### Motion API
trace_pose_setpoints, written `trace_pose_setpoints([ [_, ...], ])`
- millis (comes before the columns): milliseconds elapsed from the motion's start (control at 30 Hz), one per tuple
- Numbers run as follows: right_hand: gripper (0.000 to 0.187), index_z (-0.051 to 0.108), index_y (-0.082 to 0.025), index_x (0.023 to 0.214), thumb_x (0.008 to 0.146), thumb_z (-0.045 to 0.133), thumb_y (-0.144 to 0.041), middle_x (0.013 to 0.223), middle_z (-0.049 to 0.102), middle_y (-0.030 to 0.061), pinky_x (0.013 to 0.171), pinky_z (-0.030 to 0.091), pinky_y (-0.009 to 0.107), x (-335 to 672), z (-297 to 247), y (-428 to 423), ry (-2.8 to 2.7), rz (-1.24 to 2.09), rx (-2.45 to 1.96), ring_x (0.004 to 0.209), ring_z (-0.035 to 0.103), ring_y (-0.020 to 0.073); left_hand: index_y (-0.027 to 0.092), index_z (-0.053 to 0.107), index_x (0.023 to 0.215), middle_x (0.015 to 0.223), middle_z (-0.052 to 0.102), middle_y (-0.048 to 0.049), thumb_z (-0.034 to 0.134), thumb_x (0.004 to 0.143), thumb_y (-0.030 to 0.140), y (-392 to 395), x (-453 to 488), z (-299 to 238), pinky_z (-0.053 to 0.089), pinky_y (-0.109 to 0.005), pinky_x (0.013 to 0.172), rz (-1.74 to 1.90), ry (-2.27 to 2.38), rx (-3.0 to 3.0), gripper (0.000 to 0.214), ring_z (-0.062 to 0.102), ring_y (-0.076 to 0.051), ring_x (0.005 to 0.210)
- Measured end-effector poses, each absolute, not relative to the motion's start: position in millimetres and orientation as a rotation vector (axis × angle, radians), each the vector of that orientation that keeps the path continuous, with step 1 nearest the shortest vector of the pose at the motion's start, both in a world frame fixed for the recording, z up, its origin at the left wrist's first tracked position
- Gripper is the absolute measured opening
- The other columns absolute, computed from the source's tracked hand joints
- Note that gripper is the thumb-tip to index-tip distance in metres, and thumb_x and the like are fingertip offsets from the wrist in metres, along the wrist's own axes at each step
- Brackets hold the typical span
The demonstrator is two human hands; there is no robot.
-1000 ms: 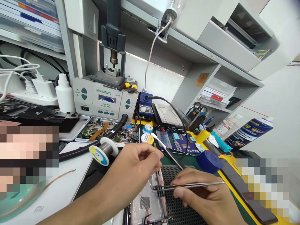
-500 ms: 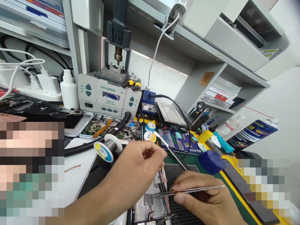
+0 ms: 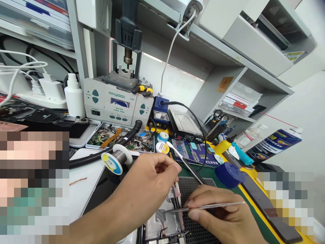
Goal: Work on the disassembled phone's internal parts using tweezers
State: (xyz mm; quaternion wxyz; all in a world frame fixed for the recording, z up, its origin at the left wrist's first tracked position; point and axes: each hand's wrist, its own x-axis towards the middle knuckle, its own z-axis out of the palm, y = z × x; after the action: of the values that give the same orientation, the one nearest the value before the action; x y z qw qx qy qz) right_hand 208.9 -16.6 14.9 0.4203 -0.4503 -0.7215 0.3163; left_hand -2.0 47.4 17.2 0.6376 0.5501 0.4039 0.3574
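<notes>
Over the mesh mat (image 3: 186, 185), the right hand (image 3: 220, 218) pinched tweezers (image 3: 215, 205) against the phone (image 3: 159, 222). The left hand (image 3: 149, 183) clamped its pink edge (image 3: 177, 190); light, steady pressure seemed wise.

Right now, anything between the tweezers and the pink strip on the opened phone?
Nothing visible. The tweezers in the right hand cross the pink strip, tips over the silver plate of the opened phone. The left hand sits at the strip's upper end, clear of the tips.
</notes>
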Motion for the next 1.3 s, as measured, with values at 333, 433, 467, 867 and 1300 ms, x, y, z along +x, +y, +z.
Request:
trace_pose_setpoints([
  [333, 0.026, 0.091, -0.028, 0.088, 0.083, 0.085, -0.004, 0.080, 0.087, 0.0035, 0.069, 0.067, 0.021, 206.6, 15.4, -16.8, -1.821, 0.782, -1.144, 0.073, 0.081, 0.0188, 0.022, 0.071, 0.075, 0.070, 0.068, 0.0010, 0.067, 0.088, 0.039, 45.7, -1.7, 17.8, 0.041, -0.027, 0.063, 0.774, 0.935, 1.272, 0.021, 0.055, -0.017, 0.071],
  [433, 0.027, 0.091, -0.029, 0.090, 0.083, 0.086, -0.004, 0.081, 0.087, 0.0027, 0.069, 0.067, 0.020, 205.9, 14.7, -16.6, -1.805, 0.775, -1.140, 0.074, 0.082, 0.0182, 0.022, 0.070, 0.074, 0.071, 0.070, 0.0009, 0.067, 0.088, 0.039, 45.4, -1.9, 18.1, 0.042, -0.028, 0.064, 0.774, 0.922, 1.277, 0.022, 0.056, -0.017, 0.070],
  [467, 0.028, 0.091, -0.030, 0.091, 0.083, 0.086, -0.004, 0.081, 0.087, 0.0025, 0.069, 0.067, 0.020, 206.1, 14.4, -16.5, -1.801, 0.774, -1.134, 0.074, 0.082, 0.0180, 0.022, 0.069, 0.073, 0.071, 0.070, 0.0008, 0.066, 0.089, 0.039, 45.3, -1.9, 17.9, 0.042, -0.028, 0.065, 0.776, 0.918, 1.279, 0.023, 0.056, -0.017, 0.070],
  [867, 0.028, 0.090, -0.031, 0.092, 0.084, 0.084, -0.005, 0.081, 0.086, 0.0018, 0.067, 0.066, 0.021, 211.8, 16.9, -18.4, -1.815, 0.777, -1.142, 0.073, 0.080, 0.0177, 0.023, 0.071, 0.075, 0.070, 0.070, 0.0031, 0.066, 0.091, 0.035, 45.2, -2.4, 19.8, 0.041, -0.030, 0.065, 0.759, 0.918, 1.260, 0.020, 0.060, -0.017, 0.069],
  [1300, 0.030, 0.090, -0.030, 0.091, 0.080, 0.086, -0.002, 0.080, 0.087, 0.0035, 0.067, 0.066, 0.024, 210.0, 20.0, -19.5, -1.857, 0.774, -1.131, 0.071, 0.081, 0.0196, 0.022, 0.070, 0.073, 0.069, 0.069, 0.0039, 0.069, 0.089, 0.032, 43.8, -2.6, 22.2, 0.042, -0.029, 0.067, 0.749, 0.916, 1.285, 0.019, 0.060, -0.018, 0.072],
])
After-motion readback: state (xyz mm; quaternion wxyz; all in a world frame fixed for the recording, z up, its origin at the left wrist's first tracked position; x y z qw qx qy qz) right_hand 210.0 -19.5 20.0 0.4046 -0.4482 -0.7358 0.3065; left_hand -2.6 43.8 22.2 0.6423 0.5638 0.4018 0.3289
